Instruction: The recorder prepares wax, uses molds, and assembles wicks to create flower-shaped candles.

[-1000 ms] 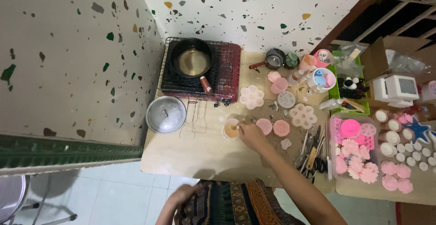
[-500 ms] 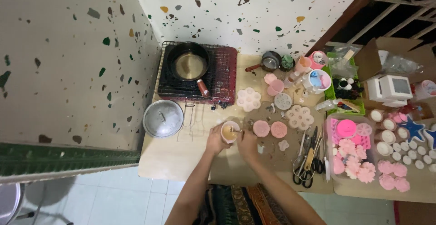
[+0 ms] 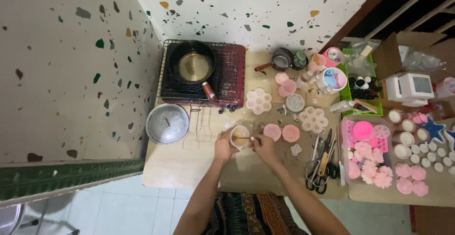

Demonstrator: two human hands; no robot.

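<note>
Both hands (image 3: pixel 222 147) now round small plastic cup (image 3: pixel 240 137), prob. waxy liquid.

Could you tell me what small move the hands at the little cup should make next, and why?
Probably a gentle stir. The left hand grips the small cup of tan liquid, steadying it, and the right hand appears to pinch a thin stick dipped into it, so the cup is braced for stirring.

White terrazzo-pattern walls (image 3: pixel 71 64) with green, grey and orange flecks meet in 1 corner. Light wooden desk (image 3: pixel 189 166) pushed against them. Pale blue tiled floor (image 3: pixel 123 211) below. Dark green corrugated strip (image 3: pixel 66 175) at left. Even indoor light.
</note>
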